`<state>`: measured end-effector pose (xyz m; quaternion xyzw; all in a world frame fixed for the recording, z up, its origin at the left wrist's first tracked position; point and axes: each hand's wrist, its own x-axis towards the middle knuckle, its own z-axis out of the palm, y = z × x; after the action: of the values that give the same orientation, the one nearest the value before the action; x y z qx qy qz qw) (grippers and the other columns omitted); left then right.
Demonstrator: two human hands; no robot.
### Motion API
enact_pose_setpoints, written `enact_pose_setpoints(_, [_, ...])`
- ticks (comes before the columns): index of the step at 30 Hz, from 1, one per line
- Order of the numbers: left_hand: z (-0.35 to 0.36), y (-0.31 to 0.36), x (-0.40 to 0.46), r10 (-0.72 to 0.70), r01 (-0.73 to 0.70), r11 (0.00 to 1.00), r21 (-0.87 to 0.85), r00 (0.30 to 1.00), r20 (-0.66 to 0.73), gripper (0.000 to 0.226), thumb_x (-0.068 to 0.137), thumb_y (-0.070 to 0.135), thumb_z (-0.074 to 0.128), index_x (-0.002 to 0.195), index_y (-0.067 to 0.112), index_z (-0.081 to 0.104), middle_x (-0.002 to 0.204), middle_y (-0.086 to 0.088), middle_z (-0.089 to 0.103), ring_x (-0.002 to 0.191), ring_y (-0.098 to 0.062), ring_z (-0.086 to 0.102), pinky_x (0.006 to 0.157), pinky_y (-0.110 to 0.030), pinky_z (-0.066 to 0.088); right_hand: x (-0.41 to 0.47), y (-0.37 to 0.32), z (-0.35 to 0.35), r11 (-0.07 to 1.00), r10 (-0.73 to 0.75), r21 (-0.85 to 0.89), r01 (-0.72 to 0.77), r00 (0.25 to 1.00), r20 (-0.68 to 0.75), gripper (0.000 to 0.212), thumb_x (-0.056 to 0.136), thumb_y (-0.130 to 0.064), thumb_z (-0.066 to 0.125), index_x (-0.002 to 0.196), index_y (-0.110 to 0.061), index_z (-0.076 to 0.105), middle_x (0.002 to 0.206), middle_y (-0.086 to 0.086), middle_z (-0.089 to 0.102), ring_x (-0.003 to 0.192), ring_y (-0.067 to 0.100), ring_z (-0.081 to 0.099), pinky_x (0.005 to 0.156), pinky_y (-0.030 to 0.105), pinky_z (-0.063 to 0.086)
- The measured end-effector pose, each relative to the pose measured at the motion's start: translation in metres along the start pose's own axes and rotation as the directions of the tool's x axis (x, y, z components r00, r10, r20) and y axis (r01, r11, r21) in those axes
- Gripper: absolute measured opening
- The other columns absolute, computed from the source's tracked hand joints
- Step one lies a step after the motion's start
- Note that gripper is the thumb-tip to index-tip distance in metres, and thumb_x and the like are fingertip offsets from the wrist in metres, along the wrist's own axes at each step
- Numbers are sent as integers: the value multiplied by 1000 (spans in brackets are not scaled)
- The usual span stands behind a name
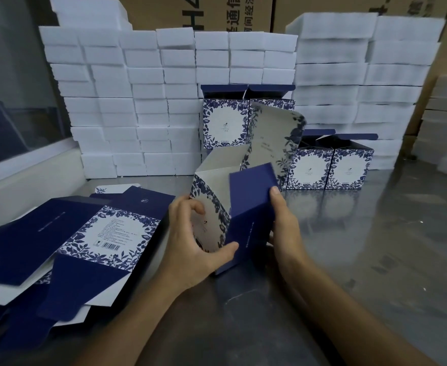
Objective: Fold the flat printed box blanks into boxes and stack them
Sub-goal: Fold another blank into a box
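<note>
A half-folded box blank [251, 199], navy with blue floral print, stands on the steel table in the middle of the head view, its flaps sticking up. My left hand [193, 241] grips its left side, thumb on the navy panel and fingers curled round the floral edge. My right hand [285, 223] holds the navy panel from the right, thumb on top. A heap of flat printed blanks [84, 241] lies at the left. Folded boxes stand behind: two [328, 167] on the table at the right, and others [227, 122] higher up in the middle.
Stacks of white foam blocks [143, 101] wall off the back, and more [362, 80] at the right. Brown cartons [196, 11] rise behind them. The steel table [375, 260] reflects light at the right. A white ledge [18, 186] borders the left.
</note>
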<state>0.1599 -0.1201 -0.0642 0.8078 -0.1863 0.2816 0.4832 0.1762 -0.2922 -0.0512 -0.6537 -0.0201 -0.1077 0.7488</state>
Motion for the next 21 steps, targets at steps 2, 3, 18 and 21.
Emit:
enact_pose_setpoints(2, [3, 2, -1, 112, -109, 991, 82, 993, -39, 87, 53, 41, 85, 120, 19, 35, 136, -2, 30, 129, -16, 36, 106, -29, 37, 1, -2, 1, 999, 43, 9, -43, 999, -32, 34, 77, -75, 53, 75, -49, 75, 83, -16, 75, 75, 0, 71, 79, 37, 51])
enact_pose_setpoints(3, [3, 2, 0, 155, -148, 981, 123, 986, -57, 97, 52, 37, 88, 128, 18, 31, 139, -6, 28, 133, -22, 35, 109, -31, 35, 3, -3, 1, 998, 60, 3, -59, 997, -53, 40, 85, -69, 52, 77, -39, 77, 86, -9, 76, 78, 4, 72, 81, 38, 52])
enact_pose_setpoints(18, [-7, -10, 3, 172, -163, 925, 344, 985, 3, 142, 48, 50, 88, 154, 35, -5, 156, 3, 13, 144, -19, 26, 96, -40, 43, 8, -2, -14, 810, -20, -584, -46, 994, -106, 73, 100, -60, 27, 81, -1, 66, 61, 8, 71, 67, 26, 67, 81, 47, 56])
enact_pose_setpoints(21, [-8, -9, 4, 187, -173, 914, 366, 982, -5, 138, 47, 54, 82, 155, 31, -1, 154, 1, 15, 142, -21, 29, 92, -40, 47, 9, -1, -15, 764, -2, -641, -69, 994, -110, 79, 99, -66, 21, 79, -5, 66, 73, 12, 73, 75, 29, 68, 84, 42, 54])
